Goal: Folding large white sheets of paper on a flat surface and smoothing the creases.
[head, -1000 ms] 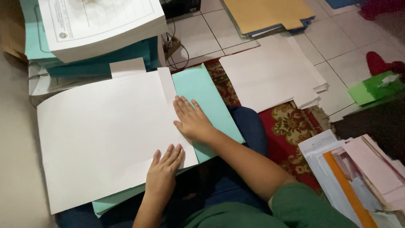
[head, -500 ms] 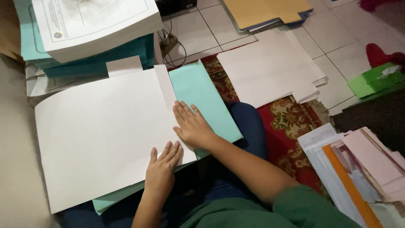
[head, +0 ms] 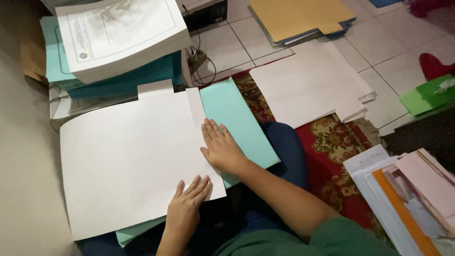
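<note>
Head view, looking down at a person seated on the floor with a large white sheet (head: 128,161) spread across the lap over a teal folder (head: 239,121). Left hand (head: 187,206) lies flat, palm down, on the near right corner of the sheet, fingers straight, close together and pointing away from the body; it grips nothing. Right hand (head: 220,144) also lies flat and open, palm down, fingers slightly spread, resting across the sheet's right edge where it meets the exposed teal folder, with the forearm running back toward the green sleeve (head: 332,239). Beyond the sheet, a thick stack of printed paper (head: 121,35) sits on further teal folders. To the right, a pile of white sheets (head: 308,85) rests partly on a red patterned rug (head: 332,142) and partly on the tiled floor (head: 379,42). Tan folders (head: 298,16) lie farther off, and mixed documents (head: 403,199) lie at the lower right.
</note>
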